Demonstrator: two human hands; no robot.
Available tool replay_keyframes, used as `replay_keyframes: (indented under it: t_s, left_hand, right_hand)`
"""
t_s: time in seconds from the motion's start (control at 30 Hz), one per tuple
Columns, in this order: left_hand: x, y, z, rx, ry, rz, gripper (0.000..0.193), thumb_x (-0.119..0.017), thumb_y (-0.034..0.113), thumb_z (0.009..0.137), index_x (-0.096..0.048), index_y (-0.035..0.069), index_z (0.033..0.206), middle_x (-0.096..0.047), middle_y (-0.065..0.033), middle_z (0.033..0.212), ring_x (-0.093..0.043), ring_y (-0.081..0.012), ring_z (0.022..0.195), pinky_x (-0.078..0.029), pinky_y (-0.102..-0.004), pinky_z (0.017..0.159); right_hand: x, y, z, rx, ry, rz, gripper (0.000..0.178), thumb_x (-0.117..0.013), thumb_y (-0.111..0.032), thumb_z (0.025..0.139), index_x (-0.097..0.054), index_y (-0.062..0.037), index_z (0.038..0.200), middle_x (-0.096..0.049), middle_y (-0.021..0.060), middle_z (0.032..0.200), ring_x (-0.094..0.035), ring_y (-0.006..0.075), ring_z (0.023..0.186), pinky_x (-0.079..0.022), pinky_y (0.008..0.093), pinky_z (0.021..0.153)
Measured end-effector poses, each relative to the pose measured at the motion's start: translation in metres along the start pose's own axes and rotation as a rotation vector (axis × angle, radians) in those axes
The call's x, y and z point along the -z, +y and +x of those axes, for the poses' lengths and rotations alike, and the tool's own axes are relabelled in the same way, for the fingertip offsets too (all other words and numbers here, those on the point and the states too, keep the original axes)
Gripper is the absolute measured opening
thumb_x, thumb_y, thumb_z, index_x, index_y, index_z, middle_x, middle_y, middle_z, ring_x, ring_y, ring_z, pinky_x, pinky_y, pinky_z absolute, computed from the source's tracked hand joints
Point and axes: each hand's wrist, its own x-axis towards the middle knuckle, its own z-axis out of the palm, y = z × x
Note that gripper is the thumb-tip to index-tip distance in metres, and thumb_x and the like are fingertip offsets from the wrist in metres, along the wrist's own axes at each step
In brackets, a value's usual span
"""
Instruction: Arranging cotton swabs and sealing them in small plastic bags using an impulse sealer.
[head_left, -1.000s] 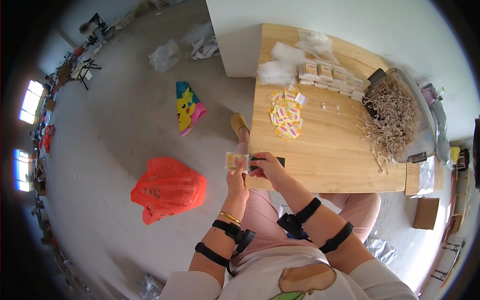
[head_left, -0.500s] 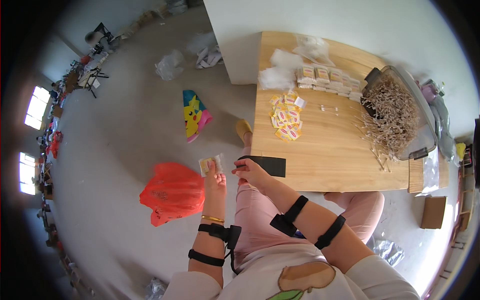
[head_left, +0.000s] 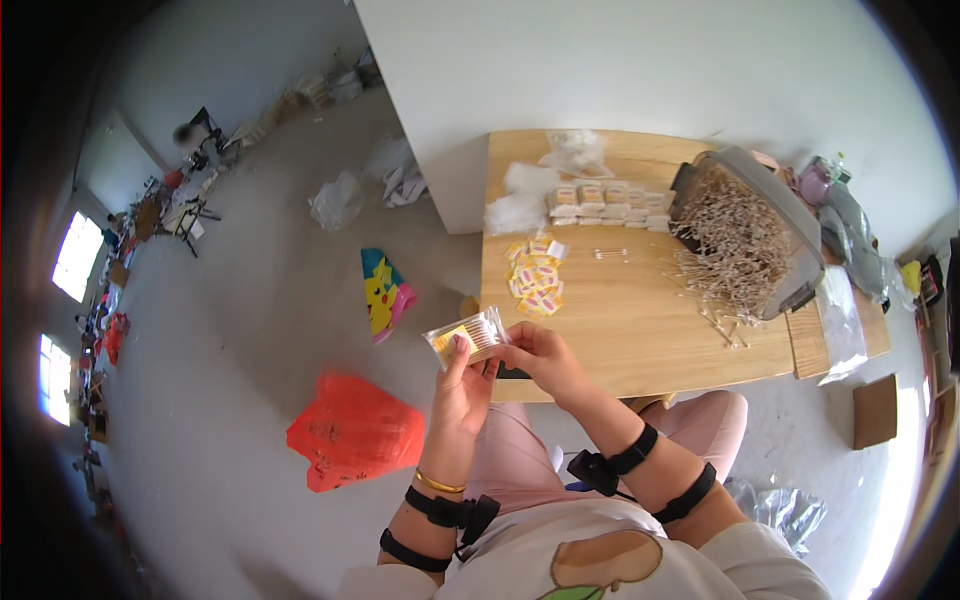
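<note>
A clear plastic packet of cotton swabs [head_left: 484, 334], with a yellow and white card inside, is held up in front of the table's near left corner. My left hand [head_left: 462, 392] grips it from below, thumb lying over the card. At the packet's right end, the bent fingers of my right hand [head_left: 548, 358] pinch the plastic edge. Behind them on the table lies a loose pile of yellow and white cards [head_left: 536, 275]. A few single swabs [head_left: 611, 253] lie to the right of that pile.
On the wooden table [head_left: 590, 355], filled packets [head_left: 605, 204] stand in a row near clear bags [head_left: 520, 212]. A grey bin [head_left: 800, 240] lies tipped, loose swabs [head_left: 735, 235] spilling out. A red plastic bag [head_left: 355, 435] and a cardboard box [head_left: 875, 412] are on the floor.
My left hand has brought the packet up and to the right, tilting it. My right hand, earlier apart from it, now grips its right end. The head view has shifted, so the table appears lower.
</note>
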Motion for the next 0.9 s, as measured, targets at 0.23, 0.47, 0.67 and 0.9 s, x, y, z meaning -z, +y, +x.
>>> replay_keyframes:
  t_s: [0.23,0.47,0.67,0.9]
  left_hand:
    - [-0.034,0.004,-0.030,0.115,-0.304,0.468,0.039,-0.070,0.007,0.093,-0.057,0.001,0.128,-0.067,-0.0061,0.120,-0.063,-0.0152,0.113,-0.049,-0.0323,0.101]
    - [-0.097,-0.027,-0.048,-0.022,-0.494,0.780,0.040,-0.068,-0.001,0.091,-0.054,0.001,0.128,-0.066,-0.0094,0.121,-0.064,-0.0145,0.111,-0.051,-0.0301,0.098]
    - [-0.118,-0.036,-0.048,-0.097,-0.499,0.756,0.032,-0.070,0.003,0.093,-0.059,0.000,0.122,-0.069,-0.0078,0.114,-0.064,-0.0124,0.107,-0.051,-0.0279,0.095]
    - [-0.132,-0.046,-0.050,-0.173,-0.451,0.731,0.015,-0.071,0.007,0.094,-0.066,0.001,0.106,-0.071,-0.0047,0.103,-0.065,-0.0093,0.096,-0.050,-0.0249,0.090]
  right_hand:
    - [0.048,-0.054,-0.052,0.166,0.040,0.005,0.015,-0.069,-0.012,0.096,-0.066,-0.0009,0.106,-0.067,0.0008,0.097,-0.061,0.0081,0.090,-0.049,0.0250,0.085]
    - [0.067,-0.075,-0.088,0.278,0.153,0.031,0.015,-0.067,-0.010,0.097,-0.068,0.0014,0.107,-0.068,0.0014,0.097,-0.060,0.0073,0.091,-0.050,0.0248,0.084]
    - [0.084,-0.081,-0.110,0.310,0.192,0.024,0.014,-0.067,-0.010,0.097,-0.068,0.0006,0.107,-0.069,0.0011,0.096,-0.060,0.0068,0.089,-0.049,0.0244,0.083]
    - [0.089,-0.085,-0.122,0.346,0.228,0.048,0.018,-0.068,-0.011,0.097,-0.068,0.0009,0.110,-0.069,0.0015,0.098,-0.061,0.0069,0.090,-0.049,0.0240,0.082]
